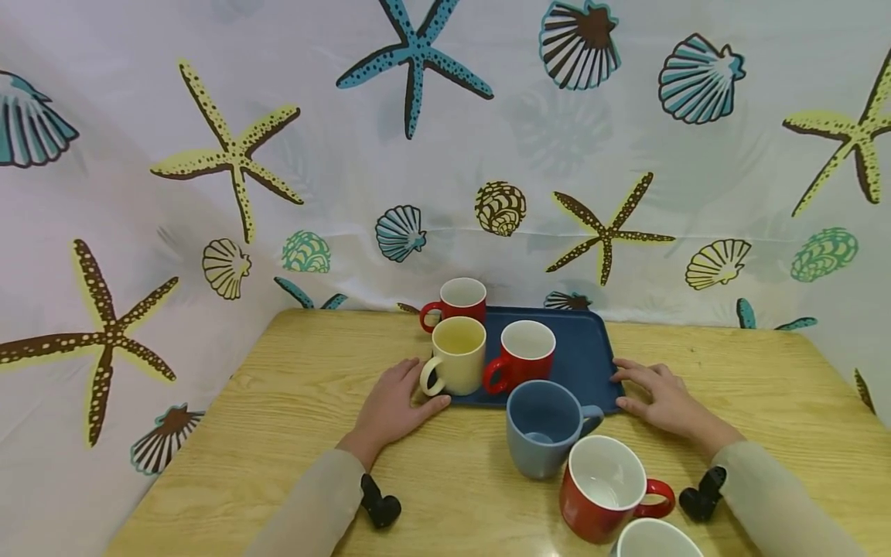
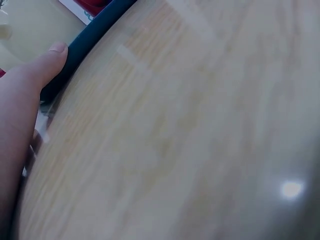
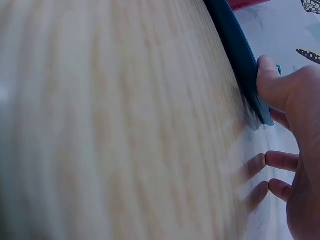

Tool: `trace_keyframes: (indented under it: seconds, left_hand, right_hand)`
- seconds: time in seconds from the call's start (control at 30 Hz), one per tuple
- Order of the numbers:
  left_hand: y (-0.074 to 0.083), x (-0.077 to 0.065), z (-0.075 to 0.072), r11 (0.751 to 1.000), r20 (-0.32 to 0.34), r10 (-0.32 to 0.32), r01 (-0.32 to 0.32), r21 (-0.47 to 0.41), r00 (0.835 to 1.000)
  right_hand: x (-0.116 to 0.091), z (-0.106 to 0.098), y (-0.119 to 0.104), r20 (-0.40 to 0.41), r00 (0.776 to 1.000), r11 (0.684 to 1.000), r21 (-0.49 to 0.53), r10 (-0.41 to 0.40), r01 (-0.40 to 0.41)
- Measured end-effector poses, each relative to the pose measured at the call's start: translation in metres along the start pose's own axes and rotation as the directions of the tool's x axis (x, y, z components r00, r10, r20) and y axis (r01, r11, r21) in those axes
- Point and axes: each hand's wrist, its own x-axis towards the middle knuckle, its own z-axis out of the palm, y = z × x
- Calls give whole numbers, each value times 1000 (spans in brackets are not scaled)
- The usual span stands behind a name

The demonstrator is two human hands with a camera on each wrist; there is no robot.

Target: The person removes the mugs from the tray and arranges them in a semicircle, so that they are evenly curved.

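A dark blue tray (image 1: 586, 360) lies at the back of the table. On its left part stand a red mug (image 1: 475, 311), a cream mug (image 1: 462, 371) and another red mug (image 1: 532, 371). My left hand (image 1: 393, 406) rests by the tray's front left corner, its thumb against the rim (image 2: 90, 42) and its fingers partly hidden beside the cream mug. At the right edge, my right hand (image 1: 661, 402) touches the tray with thumb and fingertips. In the right wrist view, its thumb meets the rim (image 3: 240, 60), with two fingertips apart from it, near the tabletop.
Before the tray stands a blue mug (image 1: 532, 456), its handle pointing right. A red mug (image 1: 585, 503) with a white inside is nearer me, and one more mug (image 1: 654, 541) is cut off below. A patterned curtain (image 1: 445, 178) hangs behind the wooden table (image 1: 278, 433).
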Motion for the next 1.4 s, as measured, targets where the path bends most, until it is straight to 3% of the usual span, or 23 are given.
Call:
trace_keyframes:
  seconds: [0.17, 0.27, 0.5, 0.6, 0.77, 0.87, 0.97, 1.13, 1.3, 1.4]
  left_hand:
    - [3, 0, -1, 999, 27, -34, 35, -30, 999]
    - [4, 1, -3, 994, 25, -49, 51, -94, 998]
    - [9, 1, -15, 950, 47, -127, 135, -281, 991]
    - [12, 0, -18, 921, 60, -159, 170, -350, 985]
    - [18, -3, -26, 836, 107, -220, 244, -491, 970]
    - [21, -2, -35, 791, 167, -239, 292, -538, 956]
    - [24, -1, -45, 738, 265, -243, 355, -574, 933]
    - [28, 5, -60, 636, 434, -248, 484, -602, 866]
    - [33, 9, -68, 566, 524, -249, 561, -604, 814]
    - [36, 9, -71, 530, 555, -244, 589, -610, 795]
  right_hand:
    - [1, 0, 2, 9, 1000, 1000, -19, 1, -1]
    - [1, 0, 0, 8, 1000, 1000, -26, 2, -2]
    - [1, -4, -4, 15, 1000, 999, -39, 18, -17]
    - [1, -5, -5, 15, 1000, 999, -36, 20, -20]
    - [0, -5, -6, 18, 1000, 1000, -19, 15, -14]
    - [1, -4, -7, 22, 1000, 1000, -17, 20, -19]
    - [2, -3, -7, 27, 999, 1000, -14, 29, -28]
    - [3, -3, -6, 36, 999, 999, -2, 41, -41]
    - [1, -4, -6, 47, 997, 998, 0, 57, -57]
    - [1, -5, -7, 51, 997, 998, 3, 59, -59]
